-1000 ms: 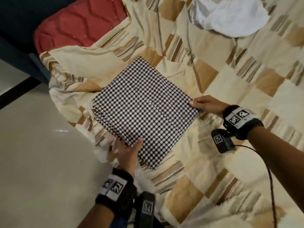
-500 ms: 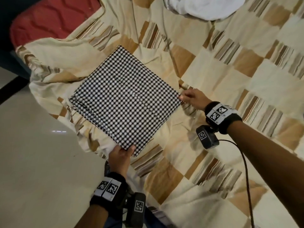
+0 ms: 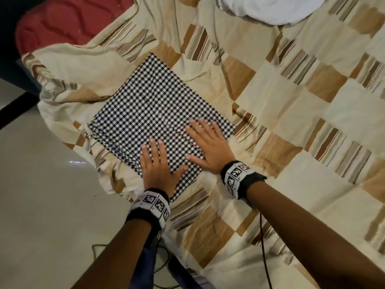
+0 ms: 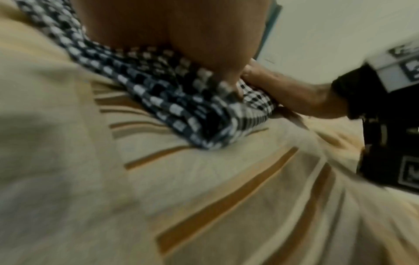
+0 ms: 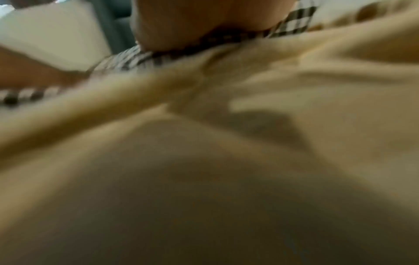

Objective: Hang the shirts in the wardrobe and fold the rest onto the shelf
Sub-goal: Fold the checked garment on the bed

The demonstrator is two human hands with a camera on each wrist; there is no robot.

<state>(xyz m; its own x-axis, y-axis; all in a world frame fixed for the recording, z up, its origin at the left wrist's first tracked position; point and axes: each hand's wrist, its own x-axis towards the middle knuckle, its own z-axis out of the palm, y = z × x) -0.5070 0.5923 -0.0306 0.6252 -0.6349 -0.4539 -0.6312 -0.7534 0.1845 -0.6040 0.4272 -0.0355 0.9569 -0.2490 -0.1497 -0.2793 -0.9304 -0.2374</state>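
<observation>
A black-and-white checked garment [image 3: 154, 109] lies folded into a flat square on the bed. My left hand [image 3: 157, 163] lies flat on its near corner with the fingers straight. My right hand [image 3: 206, 142] presses flat on its right part, fingers spread. In the left wrist view the checked cloth [image 4: 163, 100] sits under my palm, and my right hand [image 4: 294, 93] rests on it beyond. The right wrist view is blurred, with a strip of checked cloth [image 5: 292, 26] under the palm. No wardrobe or shelf is in view.
The bed carries a cream and brown patchwork sheet [image 3: 302, 113], rumpled at the near left edge. A white garment [image 3: 268, 9] lies heaped at the far side. A red mattress corner [image 3: 62, 24] shows at upper left. Pale floor [image 3: 41, 205] lies to the left.
Both hands let go of the folded garment's corners and now lie flat on top of it, near its closest corner. The head view has shifted slightly.
</observation>
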